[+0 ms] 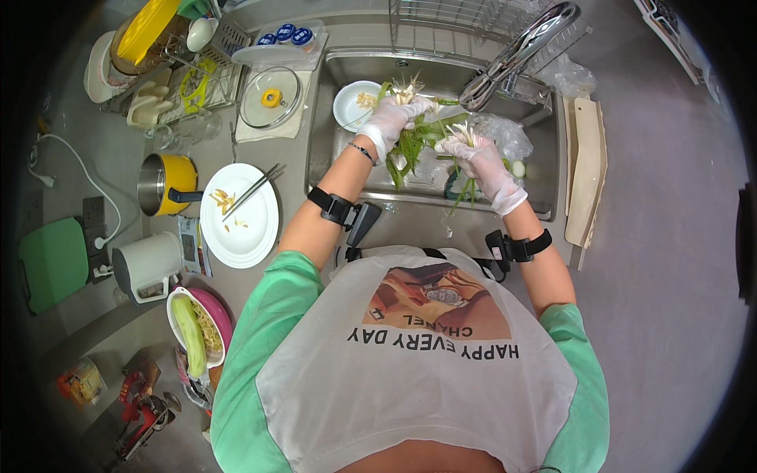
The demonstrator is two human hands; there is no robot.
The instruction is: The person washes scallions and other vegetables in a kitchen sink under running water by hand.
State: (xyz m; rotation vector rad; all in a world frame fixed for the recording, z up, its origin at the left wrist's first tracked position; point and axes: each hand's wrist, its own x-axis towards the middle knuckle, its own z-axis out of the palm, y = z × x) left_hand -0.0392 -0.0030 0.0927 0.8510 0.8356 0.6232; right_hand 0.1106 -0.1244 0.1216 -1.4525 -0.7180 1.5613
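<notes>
Both my hands wear clear plastic gloves and are over a steel sink (331,168). My left hand (390,121) grips a bunch of green onions (408,91), its pale, rooty ends pointing away from me. Green leaves (408,151) hang below that hand and lie in the basin. To the right, my right hand (482,162) is closed around a second, smaller bunch of green onions (462,135), with thin green stalks trailing below the fist. Left of my left hand, a white bowl (343,109) with pale pieces in it sits in the sink. A crumpled clear plastic bag (508,137) lies behind my right hand.
A chrome faucet (502,65) reaches over the sink's back right, before a wire rack (437,29). On the left counter are a white plate (242,248) with chopsticks (251,192), a yellow pot (177,184), a glass lid (254,109) and a pink-and-white bowl (222,316).
</notes>
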